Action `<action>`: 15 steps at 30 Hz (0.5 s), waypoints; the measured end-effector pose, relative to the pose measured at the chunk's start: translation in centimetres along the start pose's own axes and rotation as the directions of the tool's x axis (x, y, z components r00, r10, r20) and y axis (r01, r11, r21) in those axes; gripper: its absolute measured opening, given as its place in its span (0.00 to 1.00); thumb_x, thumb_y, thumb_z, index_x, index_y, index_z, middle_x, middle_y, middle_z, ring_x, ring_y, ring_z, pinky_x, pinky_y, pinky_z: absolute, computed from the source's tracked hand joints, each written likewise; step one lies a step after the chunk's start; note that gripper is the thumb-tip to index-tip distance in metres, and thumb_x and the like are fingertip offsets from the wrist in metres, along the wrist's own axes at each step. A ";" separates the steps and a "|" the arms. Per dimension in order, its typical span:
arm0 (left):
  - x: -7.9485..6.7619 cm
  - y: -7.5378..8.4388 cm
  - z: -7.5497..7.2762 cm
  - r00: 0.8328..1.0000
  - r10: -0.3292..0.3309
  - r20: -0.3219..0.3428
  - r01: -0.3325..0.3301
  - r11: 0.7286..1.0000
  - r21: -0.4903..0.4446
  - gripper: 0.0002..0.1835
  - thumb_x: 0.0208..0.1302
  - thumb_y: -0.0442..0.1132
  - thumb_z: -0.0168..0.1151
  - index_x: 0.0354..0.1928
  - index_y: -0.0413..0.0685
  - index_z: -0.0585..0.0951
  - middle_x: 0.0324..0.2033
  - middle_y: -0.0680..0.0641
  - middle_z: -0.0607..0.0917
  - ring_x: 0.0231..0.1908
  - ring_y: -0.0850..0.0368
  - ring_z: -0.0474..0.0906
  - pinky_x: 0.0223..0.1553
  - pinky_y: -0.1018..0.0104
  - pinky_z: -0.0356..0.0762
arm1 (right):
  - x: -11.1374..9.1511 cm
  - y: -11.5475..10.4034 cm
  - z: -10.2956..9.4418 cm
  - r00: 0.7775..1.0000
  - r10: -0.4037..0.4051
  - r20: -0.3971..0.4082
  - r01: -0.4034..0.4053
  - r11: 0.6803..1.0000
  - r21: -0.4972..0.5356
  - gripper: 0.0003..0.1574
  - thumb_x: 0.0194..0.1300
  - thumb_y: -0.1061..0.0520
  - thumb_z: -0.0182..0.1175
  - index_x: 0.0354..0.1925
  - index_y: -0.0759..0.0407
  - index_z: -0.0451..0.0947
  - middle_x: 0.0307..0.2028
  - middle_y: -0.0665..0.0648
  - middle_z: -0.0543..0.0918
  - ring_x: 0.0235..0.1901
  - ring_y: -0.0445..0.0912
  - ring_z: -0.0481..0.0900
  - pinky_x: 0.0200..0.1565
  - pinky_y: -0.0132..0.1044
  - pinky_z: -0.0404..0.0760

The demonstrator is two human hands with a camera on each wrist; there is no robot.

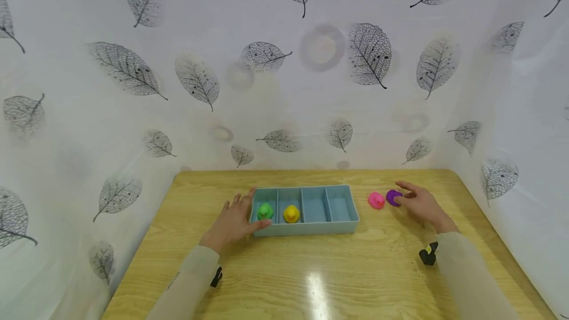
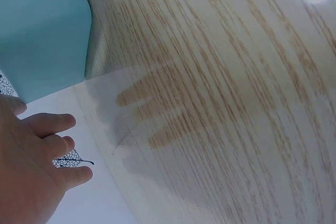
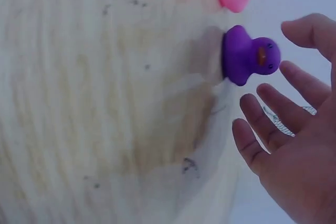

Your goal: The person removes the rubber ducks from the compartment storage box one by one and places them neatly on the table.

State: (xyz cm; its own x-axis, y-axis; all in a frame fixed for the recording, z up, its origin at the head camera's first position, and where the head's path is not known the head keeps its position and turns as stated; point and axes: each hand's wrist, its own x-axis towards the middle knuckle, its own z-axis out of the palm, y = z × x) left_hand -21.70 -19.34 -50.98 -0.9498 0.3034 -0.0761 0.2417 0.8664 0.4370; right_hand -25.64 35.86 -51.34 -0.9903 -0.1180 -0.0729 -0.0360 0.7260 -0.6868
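Note:
A light blue tray (image 1: 306,229) with a row of compartments stands on the wooden table. A green rubber duck (image 1: 265,211) sits in its leftmost compartment, and a yellow rubber duck (image 1: 291,214) in the one beside it. My left hand (image 1: 233,223) rests at the tray's left end, thumb along the front and fingers spread. To the right of the tray are a pink rubber duck (image 1: 376,200) and a purple rubber duck (image 3: 247,56). My right hand (image 3: 294,129) is beside the purple duck with thumb and fingers apart, not closed round it.
The wooden table (image 1: 275,275) runs back to a white sheet (image 1: 284,98) printed with leaves, which also hangs at both sides. Black wrist cameras, such as the right one (image 1: 428,254), hang under the sleeves.

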 end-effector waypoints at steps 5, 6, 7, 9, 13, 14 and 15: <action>0.0 0.0 0.0 1.000 0.005 -0.005 -0.005 1.000 0.002 0.63 0.63 0.81 0.56 0.87 0.52 0.44 0.82 0.39 0.59 0.82 0.29 0.48 0.78 0.24 0.42 | 0.1 -2.0 -0.4 0.996 -0.015 -0.093 0.017 1.000 0.020 0.44 0.78 0.44 0.59 0.79 0.65 0.61 0.75 0.75 0.67 0.66 0.71 0.73 0.60 0.64 0.78; 0.0 0.0 0.0 1.000 0.006 -0.004 -0.006 1.000 0.003 0.63 0.63 0.81 0.56 0.87 0.52 0.44 0.82 0.39 0.59 0.82 0.29 0.48 0.78 0.24 0.42 | 0.0 -2.5 -0.5 0.993 -0.031 -0.111 0.034 0.999 0.025 0.43 0.78 0.45 0.60 0.79 0.65 0.61 0.74 0.75 0.68 0.66 0.71 0.73 0.59 0.64 0.78; 0.0 0.0 0.0 1.000 0.007 -0.005 -0.007 1.000 0.004 0.63 0.63 0.80 0.56 0.87 0.52 0.44 0.82 0.39 0.59 0.82 0.29 0.48 0.78 0.24 0.42 | 0.0 -3.1 -0.4 0.991 -0.052 -0.122 0.056 0.998 0.029 0.42 0.78 0.45 0.60 0.78 0.65 0.62 0.74 0.75 0.69 0.66 0.70 0.73 0.58 0.62 0.78; 0.0 0.0 0.0 1.000 0.009 -0.004 -0.009 1.000 0.003 0.63 0.64 0.80 0.56 0.87 0.52 0.44 0.82 0.39 0.59 0.82 0.29 0.48 0.78 0.24 0.42 | -0.1 -4.4 -0.3 0.985 -0.102 -0.139 0.107 0.994 0.030 0.40 0.78 0.45 0.60 0.77 0.65 0.65 0.72 0.74 0.71 0.65 0.69 0.74 0.56 0.55 0.80; 0.0 0.1 -0.1 1.000 0.013 -0.006 -0.013 1.000 -0.002 0.62 0.64 0.79 0.57 0.86 0.51 0.45 0.82 0.39 0.59 0.82 0.29 0.49 0.78 0.24 0.43 | 0.0 -7.0 0.2 0.972 -0.196 -0.133 0.200 0.980 0.016 0.37 0.78 0.46 0.61 0.75 0.63 0.68 0.70 0.71 0.74 0.63 0.65 0.76 0.50 0.35 0.78; -0.1 0.1 -0.1 1.000 0.013 -0.004 -0.013 1.000 -0.002 0.62 0.64 0.79 0.57 0.86 0.51 0.45 0.82 0.39 0.59 0.82 0.29 0.48 0.78 0.24 0.43 | 0.0 -7.7 0.4 0.969 -0.211 -0.129 0.215 0.976 0.018 0.37 0.78 0.47 0.62 0.75 0.63 0.69 0.70 0.70 0.75 0.62 0.64 0.77 0.49 0.33 0.77; -0.1 0.1 -0.1 1.000 0.013 -0.002 -0.013 1.000 -0.003 0.62 0.64 0.79 0.57 0.86 0.51 0.45 0.82 0.39 0.59 0.82 0.29 0.48 0.78 0.24 0.43 | 0.0 -8.2 0.6 0.967 -0.224 -0.125 0.228 0.974 0.015 0.36 0.77 0.47 0.63 0.74 0.62 0.69 0.69 0.69 0.76 0.62 0.63 0.77 0.48 0.31 0.77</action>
State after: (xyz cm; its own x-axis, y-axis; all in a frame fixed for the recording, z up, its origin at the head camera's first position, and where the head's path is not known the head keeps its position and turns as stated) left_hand -21.62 -19.31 -50.84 -0.9470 0.3139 -0.0680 0.2538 0.8611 0.4406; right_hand -25.28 29.45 -46.14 -0.9659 -0.1922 0.1735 -0.2584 0.6695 -0.6964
